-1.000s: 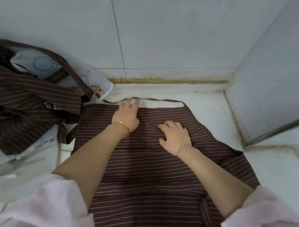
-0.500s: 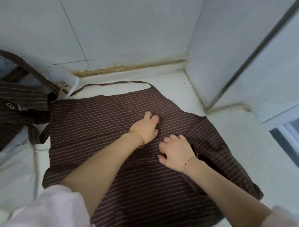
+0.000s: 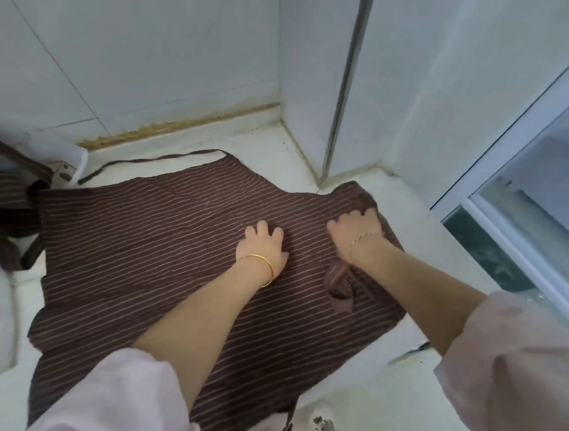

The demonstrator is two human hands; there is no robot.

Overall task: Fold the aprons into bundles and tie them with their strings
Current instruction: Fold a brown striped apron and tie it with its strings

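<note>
A brown apron with thin pale stripes lies spread flat on the white counter. Its neck strap loops out along the far edge. My left hand rests palm down on the cloth near its middle, fingers apart. At the apron's right side my right hand has its fingers curled over the corner, which is lifted and bunched. A short brown string end lies on the cloth below my right wrist.
More striped brown aprons are heaped at the left over a white plastic bag. Tiled walls close the back and form a corner at the right. A window frame stands at the far right.
My right hand has slid right to the apron's right corner and curled over it. My left hand has stayed flat near the middle. The view has swung to the right.
</note>
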